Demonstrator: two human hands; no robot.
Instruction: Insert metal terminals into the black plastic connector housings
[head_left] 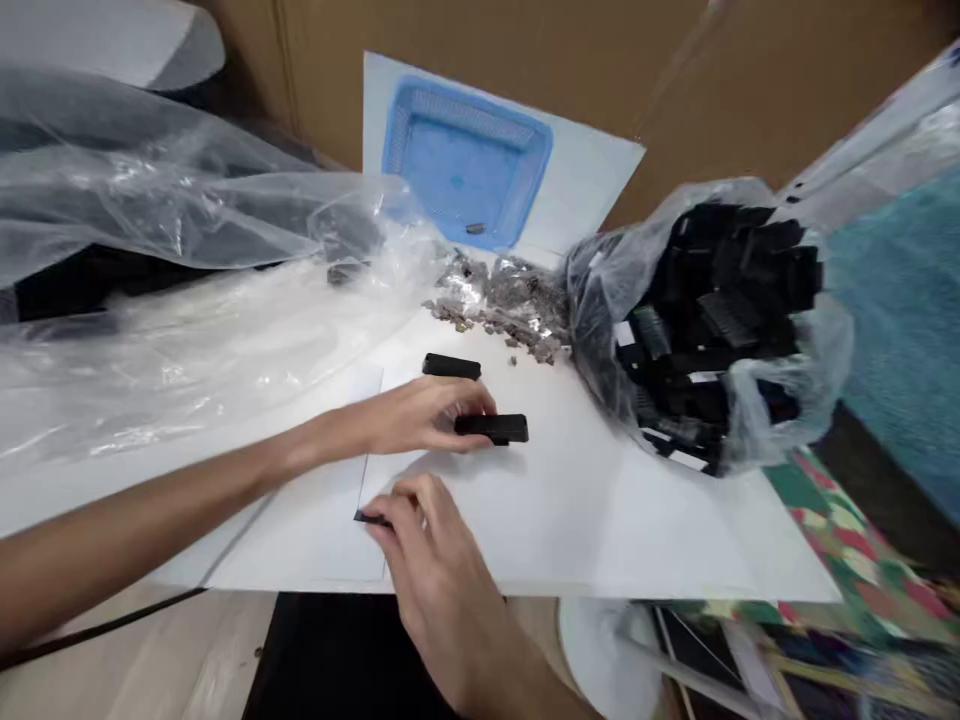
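Note:
My left hand (420,418) reaches across the white board (600,520) and grips a black rectangular plastic piece (495,428) by its left end. A second black piece (451,366) lies just beyond it on the board. My right hand (435,560) rests on the board nearer me, its fingertips pinching a small thin black part (367,517) at the board's seam. A heap of small grey metal bits (502,300) lies farther back.
A clear plastic bag full of black plastic parts (712,320) sits at the right. A blue basket (465,165) holding one small piece stands at the back against cardboard. Crumpled clear plastic sheeting (187,280) covers the left side.

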